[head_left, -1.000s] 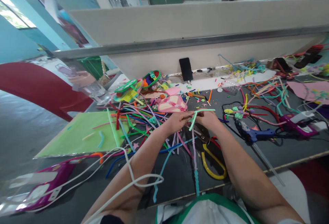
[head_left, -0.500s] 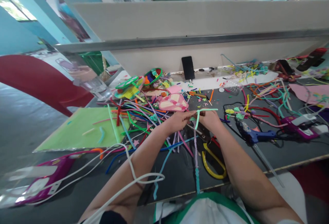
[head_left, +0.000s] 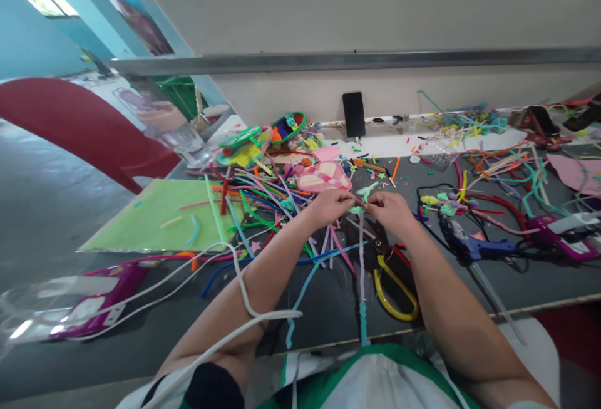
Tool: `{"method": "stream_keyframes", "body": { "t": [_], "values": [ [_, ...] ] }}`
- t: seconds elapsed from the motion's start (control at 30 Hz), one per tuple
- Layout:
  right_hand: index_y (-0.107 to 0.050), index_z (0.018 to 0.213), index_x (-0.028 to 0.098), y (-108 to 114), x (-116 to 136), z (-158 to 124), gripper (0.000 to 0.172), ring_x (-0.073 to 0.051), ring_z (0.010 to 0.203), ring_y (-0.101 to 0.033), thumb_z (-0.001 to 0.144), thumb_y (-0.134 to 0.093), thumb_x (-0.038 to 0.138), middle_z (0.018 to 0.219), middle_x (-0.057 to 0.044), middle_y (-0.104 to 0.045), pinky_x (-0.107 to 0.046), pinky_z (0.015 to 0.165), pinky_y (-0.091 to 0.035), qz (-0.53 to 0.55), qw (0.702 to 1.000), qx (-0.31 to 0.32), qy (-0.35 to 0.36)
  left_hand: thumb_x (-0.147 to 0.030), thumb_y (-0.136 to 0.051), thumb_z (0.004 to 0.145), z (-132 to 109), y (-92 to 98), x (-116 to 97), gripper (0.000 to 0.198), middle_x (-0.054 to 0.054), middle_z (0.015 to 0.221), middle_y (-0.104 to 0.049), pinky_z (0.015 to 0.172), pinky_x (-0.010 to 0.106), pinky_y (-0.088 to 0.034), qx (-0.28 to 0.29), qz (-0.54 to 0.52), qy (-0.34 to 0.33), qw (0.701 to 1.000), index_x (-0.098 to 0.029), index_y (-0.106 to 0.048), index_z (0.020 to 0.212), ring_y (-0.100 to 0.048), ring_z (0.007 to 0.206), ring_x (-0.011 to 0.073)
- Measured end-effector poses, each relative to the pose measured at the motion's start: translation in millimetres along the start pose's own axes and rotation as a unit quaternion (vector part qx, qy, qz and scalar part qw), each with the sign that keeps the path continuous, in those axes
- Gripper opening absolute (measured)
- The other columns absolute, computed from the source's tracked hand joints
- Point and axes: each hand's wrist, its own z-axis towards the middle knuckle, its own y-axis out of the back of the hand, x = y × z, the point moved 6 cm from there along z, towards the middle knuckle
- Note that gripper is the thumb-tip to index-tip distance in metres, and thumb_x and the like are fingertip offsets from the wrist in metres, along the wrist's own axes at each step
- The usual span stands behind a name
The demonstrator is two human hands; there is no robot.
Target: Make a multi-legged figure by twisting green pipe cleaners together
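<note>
My left hand (head_left: 331, 204) and my right hand (head_left: 390, 208) meet over the grey table (head_left: 516, 277), both pinched on a mint green pipe cleaner (head_left: 365, 195) that is wound into a small twist between the fingertips. A long lilac and teal stem (head_left: 361, 271) hangs from the twist toward me. Under my right wrist lie yellow-handled scissors (head_left: 394, 290).
A heap of coloured pipe cleaners (head_left: 263, 202) and a pink heart shape (head_left: 323, 177) lie left of my hands, with a green sheet (head_left: 159, 221) beyond. A blue glue gun (head_left: 469, 246) and a purple glue gun (head_left: 563, 240) sit right. A black phone (head_left: 354, 114) leans on the partition. A white cable (head_left: 225, 334) crosses my left arm.
The free end of the mint pipe cleaner, which stuck out to the right, has been wound in and is now a short twist between my fingertips. The view has tilted down slightly.
</note>
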Motion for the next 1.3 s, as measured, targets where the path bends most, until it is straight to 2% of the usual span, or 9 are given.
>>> {"method": "stream_keyframes", "body": {
  "t": [0.13, 0.23, 0.43, 0.53, 0.67, 0.77, 1.0, 1.17, 1.3],
  "values": [
    [-0.068, 0.072, 0.019, -4.3, 7.2, -3.6, 0.015, -0.012, 0.061, -0.052, 0.076, -0.059, 0.031, 0.063, 0.002, -0.063, -0.023, 0.057, -0.032, -0.007, 1.0, 0.016, 0.023, -0.027, -0.057, 0.077, -0.8, -0.8, -15.3, 0.02, 0.002, 0.071, -0.066, 0.066, 0.022, -0.044, 0.017, -0.016, -0.027, 0.999, -0.014, -0.071, 0.08, -0.059, 0.071, 0.015],
    [-0.069, 0.075, 0.02, -7.3, 10.1, -5.4, 0.013, -0.012, 0.063, -0.055, 0.076, -0.06, 0.029, 0.066, 0.001, -0.065, -0.023, 0.06, -0.034, -0.017, 0.999, 0.02, 0.03, -0.027, -0.06, 0.074, -1.3, -2.0, -19.8, 0.017, 0.002, 0.066, -0.064, 0.06, 0.021, -0.041, 0.024, -0.06, -0.021, 0.998, -0.012, -0.068, 0.072, -0.055, 0.064, 0.0126],
    [-0.069, 0.075, 0.021, -9.8, 7.4, -5.2, 0.012, -0.015, 0.071, -0.06, 0.076, -0.061, 0.029, 0.074, -0.001, -0.07, -0.024, 0.062, -0.036, -0.024, 0.999, 0.013, 0.02, -0.029, -0.065, 0.069, -1.2, -0.7, -8.0, 0.018, 0.0, 0.062, -0.058, 0.052, 0.019, -0.036, 0.004, -0.077, 0.024, 0.997, -0.011, -0.063, 0.071, -0.049, 0.057, 0.0095],
    [-0.069, 0.076, 0.021, -9.3, 4.6, -4.8, 0.014, -0.015, 0.069, -0.059, 0.078, -0.06, 0.031, 0.072, -0.001, -0.069, -0.024, 0.062, -0.036, -0.036, 0.999, 0.016, 0.005, -0.032, -0.066, 0.068, -0.6, -1.5, -0.8, 0.02, -0.002, 0.059, -0.054, 0.05, 0.019, -0.034, 0.023, -0.068, 0.028, 0.997, -0.012, -0.059, 0.068, -0.046, 0.055, 0.0085],
    [-0.069, 0.079, 0.021, -9.5, 5.7, -5.2, 0.014, -0.015, 0.071, -0.059, 0.079, -0.057, 0.029, 0.076, -0.002, -0.07, -0.024, 0.063, -0.036, -0.066, 0.997, 0.024, 0.011, -0.029, -0.067, 0.066, -0.5, -5.1, 4.2, 0.019, -0.002, 0.063, -0.056, 0.053, 0.02, -0.038, 0.053, -0.092, 0.031, 0.994, -0.012, -0.06, 0.073, -0.05, 0.058, 0.0096],
    [-0.069, 0.082, 0.022, -10.3, 8.2, -5.6, 0.016, -0.016, 0.073, -0.06, 0.081, -0.054, 0.027, 0.08, -0.002, -0.071, -0.024, 0.064, -0.037, -0.077, 0.996, 0.027, 0.022, -0.023, -0.064, 0.065, -1.4, -7.7, -0.2, 0.016, -0.001, 0.067, -0.06, 0.056, 0.021, -0.04, 0.055, -0.107, 0.026, 0.992, -0.013, -0.061, 0.077, -0.053, 0.061, 0.0108],
    [-0.068, 0.087, 0.019, -8.7, 20.4, -9.1, 0.019, -0.017, 0.072, -0.06, 0.082, -0.052, 0.029, 0.079, -0.005, -0.071, -0.024, 0.061, -0.035, -0.13, 0.99, 0.029, 0.056, -0.011, -0.055, 0.061, -5.0, -3.3, -18.7, 0.016, -0.002, 0.071, -0.059, 0.06, 0.022, -0.041, -0.012, -0.07, 0.028, 0.997, -0.013, -0.058, 0.077, -0.053, 0.068, 0.0117],
    [-0.068, 0.085, 0.019, -8.5, 22.0, -10.5, 0.02, -0.017, 0.072, -0.06, 0.083, -0.05, 0.028, 0.077, -0.005, -0.07, -0.024, 0.06, -0.033, -0.136, 0.988, 0.029, 0.068, -0.019, -0.055, 0.068, -4.6, -5.9, -17.2, 0.012, -0.001, 0.068, -0.057, 0.056, 0.021, -0.038, 0.029, -0.071, 0.033, 0.996, -0.012, -0.059, 0.077, -0.051, 0.063, 0.0109],
    [-0.068, 0.083, 0.019, -8.8, 15.8, -9.2, 0.018, -0.017, 0.074, -0.06, 0.082, -0.05, 0.023, 0.078, -0.005, -0.07, -0.024, 0.06, -0.033, -0.127, 0.99, 0.03, 0.057, -0.022, -0.057, 0.069, -4.4, -5.0, -14.2, 0.015, 0.0, 0.072, -0.061, 0.061, 0.022, -0.042, 0.054, -0.066, 0.016, 0.996, -0.012, -0.062, 0.079, -0.054, 0.067, 0.0123]
  ]
}}
